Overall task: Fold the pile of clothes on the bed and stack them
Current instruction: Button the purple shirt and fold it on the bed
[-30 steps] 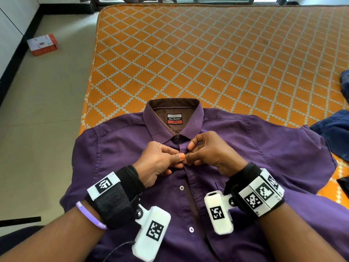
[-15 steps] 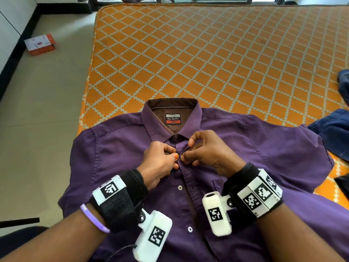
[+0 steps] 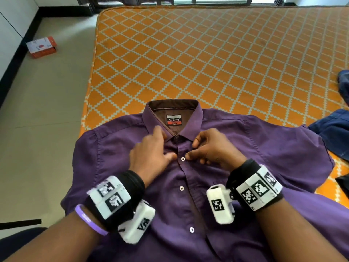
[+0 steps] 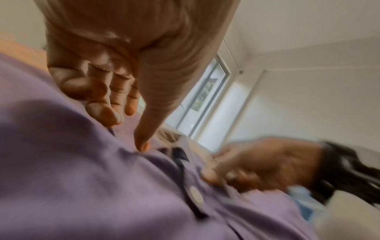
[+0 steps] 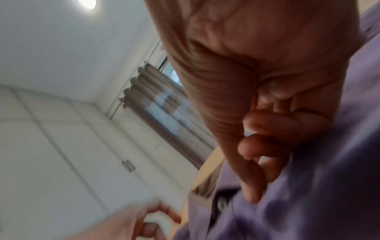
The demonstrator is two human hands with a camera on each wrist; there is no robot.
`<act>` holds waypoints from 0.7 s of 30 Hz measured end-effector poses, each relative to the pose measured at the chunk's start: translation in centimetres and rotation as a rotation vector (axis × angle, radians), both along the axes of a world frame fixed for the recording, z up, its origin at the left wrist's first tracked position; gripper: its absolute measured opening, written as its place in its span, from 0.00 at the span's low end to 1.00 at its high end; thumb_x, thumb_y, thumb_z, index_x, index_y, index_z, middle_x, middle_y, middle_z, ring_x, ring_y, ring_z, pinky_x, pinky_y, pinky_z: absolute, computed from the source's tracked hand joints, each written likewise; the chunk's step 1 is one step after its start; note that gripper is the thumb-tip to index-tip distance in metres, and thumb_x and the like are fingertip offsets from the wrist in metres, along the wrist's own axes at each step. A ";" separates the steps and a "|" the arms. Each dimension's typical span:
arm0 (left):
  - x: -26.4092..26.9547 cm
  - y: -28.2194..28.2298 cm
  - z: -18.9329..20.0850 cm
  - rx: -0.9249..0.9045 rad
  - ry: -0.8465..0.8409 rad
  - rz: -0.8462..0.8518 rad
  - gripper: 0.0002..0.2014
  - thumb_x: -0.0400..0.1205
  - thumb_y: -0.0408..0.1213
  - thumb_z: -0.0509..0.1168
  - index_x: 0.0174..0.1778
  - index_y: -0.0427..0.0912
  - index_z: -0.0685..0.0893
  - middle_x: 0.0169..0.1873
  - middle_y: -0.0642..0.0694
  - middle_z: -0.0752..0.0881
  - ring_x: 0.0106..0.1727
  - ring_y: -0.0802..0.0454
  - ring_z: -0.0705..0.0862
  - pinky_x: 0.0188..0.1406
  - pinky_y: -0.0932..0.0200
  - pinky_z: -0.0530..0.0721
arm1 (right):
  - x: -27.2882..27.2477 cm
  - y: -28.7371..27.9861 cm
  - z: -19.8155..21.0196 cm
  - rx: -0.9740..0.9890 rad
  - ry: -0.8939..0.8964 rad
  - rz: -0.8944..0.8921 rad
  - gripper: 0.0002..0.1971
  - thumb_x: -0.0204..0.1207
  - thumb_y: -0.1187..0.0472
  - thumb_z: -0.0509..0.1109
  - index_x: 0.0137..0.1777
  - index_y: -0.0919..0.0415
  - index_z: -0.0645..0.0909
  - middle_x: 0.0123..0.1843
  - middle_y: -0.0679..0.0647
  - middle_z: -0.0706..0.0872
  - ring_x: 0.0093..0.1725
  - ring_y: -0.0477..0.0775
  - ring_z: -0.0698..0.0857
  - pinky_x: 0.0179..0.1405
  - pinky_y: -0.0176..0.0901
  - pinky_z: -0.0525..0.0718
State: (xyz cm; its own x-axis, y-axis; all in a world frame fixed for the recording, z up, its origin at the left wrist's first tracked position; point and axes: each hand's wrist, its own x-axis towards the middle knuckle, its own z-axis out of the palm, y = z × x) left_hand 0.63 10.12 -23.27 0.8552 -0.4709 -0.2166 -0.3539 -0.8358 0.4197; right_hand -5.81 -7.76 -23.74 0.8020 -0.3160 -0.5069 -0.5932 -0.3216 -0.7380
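A purple button-up shirt (image 3: 264, 157) lies face up, collar away from me, at the near left of the orange patterned bed (image 3: 207, 63). My left hand (image 3: 151, 154) lies blurred on the chest left of the placket with straight fingers; in the left wrist view (image 4: 127, 105) its thumb tip touches the cloth. My right hand (image 3: 205, 148) has curled fingers, and its thumb pinches the placket beside a fastened white button (image 3: 182, 158). The right wrist view shows those curled fingers (image 5: 252, 154) against the purple cloth (image 5: 329, 162).
Dark blue clothes (image 3: 336, 133) lie at the bed's right edge, with a dark item (image 3: 343, 184) below them. The shirt's left sleeve hangs over the bed's left edge above the tiled floor, where an orange-and-white box (image 3: 41, 47) sits.
Both hands were pinched together at the placket below the collar. They have parted: the left hand let go, spread and slid left, and the white button shows fastened.
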 end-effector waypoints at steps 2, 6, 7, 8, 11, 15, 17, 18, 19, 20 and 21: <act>2.7 1.6 0.8 0.002 -0.086 0.064 0.28 0.73 0.53 0.77 0.61 0.50 0.70 0.50 0.43 0.88 0.55 0.35 0.87 0.47 0.41 0.85 | -0.1 -2.3 -0.1 -0.090 -0.067 -0.091 0.17 0.62 0.64 0.88 0.39 0.59 0.80 0.26 0.56 0.86 0.19 0.47 0.80 0.18 0.36 0.75; 8.6 6.7 1.6 0.173 -0.092 0.209 0.36 0.72 0.52 0.80 0.69 0.45 0.69 0.57 0.32 0.86 0.59 0.29 0.85 0.54 0.41 0.81 | -0.5 -7.7 -1.2 -0.330 -0.209 -0.368 0.18 0.68 0.51 0.81 0.54 0.51 0.79 0.32 0.54 0.89 0.24 0.50 0.82 0.29 0.43 0.80; 9.7 8.0 1.7 0.224 -0.043 0.240 0.38 0.70 0.55 0.81 0.69 0.46 0.70 0.58 0.33 0.86 0.60 0.30 0.85 0.56 0.41 0.81 | -0.4 -8.5 -1.2 -0.326 -0.190 -0.384 0.21 0.72 0.53 0.79 0.61 0.50 0.76 0.32 0.55 0.88 0.23 0.50 0.81 0.25 0.41 0.79; 10.4 8.9 1.1 0.277 0.022 0.262 0.38 0.67 0.59 0.81 0.65 0.47 0.72 0.58 0.34 0.86 0.60 0.31 0.85 0.57 0.42 0.82 | -0.4 -8.9 -1.7 -0.292 -0.138 -0.374 0.22 0.75 0.55 0.78 0.64 0.48 0.72 0.31 0.55 0.88 0.22 0.51 0.80 0.21 0.39 0.76; 11.6 10.1 0.0 0.318 0.134 0.316 0.26 0.67 0.61 0.80 0.47 0.48 0.77 0.47 0.39 0.89 0.51 0.37 0.87 0.55 0.45 0.84 | 0.1 -9.0 -2.5 -0.300 -0.055 -0.337 0.19 0.76 0.56 0.77 0.60 0.48 0.71 0.28 0.54 0.86 0.18 0.51 0.79 0.16 0.37 0.73; 12.2 9.9 0.3 0.083 0.119 0.418 0.13 0.75 0.48 0.77 0.37 0.43 0.83 0.28 0.45 0.90 0.34 0.45 0.89 0.43 0.52 0.87 | 2.1 -9.0 -1.8 -0.229 -0.003 -0.312 0.05 0.82 0.66 0.68 0.45 0.63 0.78 0.26 0.59 0.84 0.14 0.47 0.78 0.11 0.32 0.69; 12.3 9.7 -0.1 -0.117 0.121 0.495 0.12 0.75 0.45 0.75 0.37 0.41 0.82 0.23 0.46 0.89 0.30 0.47 0.90 0.44 0.47 0.90 | 3.4 -9.0 -0.9 -0.092 -0.017 -0.343 0.09 0.85 0.70 0.63 0.41 0.64 0.76 0.27 0.62 0.84 0.14 0.47 0.80 0.10 0.32 0.72; 12.4 9.6 -0.4 -0.236 0.116 0.531 0.12 0.73 0.45 0.74 0.38 0.42 0.81 0.22 0.46 0.89 0.31 0.46 0.90 0.45 0.42 0.91 | 4.2 -9.1 -0.4 -0.020 -0.051 -0.368 0.09 0.86 0.71 0.61 0.43 0.65 0.76 0.28 0.63 0.84 0.15 0.48 0.82 0.11 0.33 0.74; 12.6 9.4 -0.5 -0.346 0.095 0.561 0.11 0.73 0.44 0.73 0.39 0.43 0.79 0.23 0.45 0.89 0.32 0.44 0.91 0.45 0.38 0.91 | 4.9 -9.2 0.0 0.036 -0.097 -0.387 0.09 0.87 0.72 0.59 0.45 0.67 0.76 0.28 0.64 0.85 0.16 0.49 0.83 0.12 0.34 0.77; 12.8 9.3 -0.6 -0.444 0.076 0.586 0.09 0.74 0.41 0.71 0.40 0.45 0.77 0.26 0.42 0.90 0.34 0.43 0.92 0.44 0.36 0.91 | 5.8 -9.2 0.5 0.081 -0.151 -0.408 0.09 0.88 0.72 0.58 0.47 0.68 0.76 0.29 0.64 0.85 0.18 0.50 0.85 0.14 0.36 0.81; 12.7 8.9 -0.2 -0.544 0.064 0.622 0.07 0.78 0.37 0.70 0.41 0.46 0.76 0.33 0.38 0.91 0.34 0.43 0.92 0.42 0.35 0.91 | 6.7 -9.1 0.9 0.107 -0.212 -0.422 0.08 0.88 0.71 0.58 0.49 0.69 0.76 0.29 0.63 0.86 0.20 0.50 0.86 0.18 0.36 0.83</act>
State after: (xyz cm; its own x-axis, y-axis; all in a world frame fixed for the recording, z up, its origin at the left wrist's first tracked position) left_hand 13.37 19.05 -23.51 0.9878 0.0309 -0.1524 0.1445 -0.5457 0.8255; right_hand 0.89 -16.86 -22.86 0.7042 -0.5909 -0.3937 -0.4889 -0.0015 -0.8723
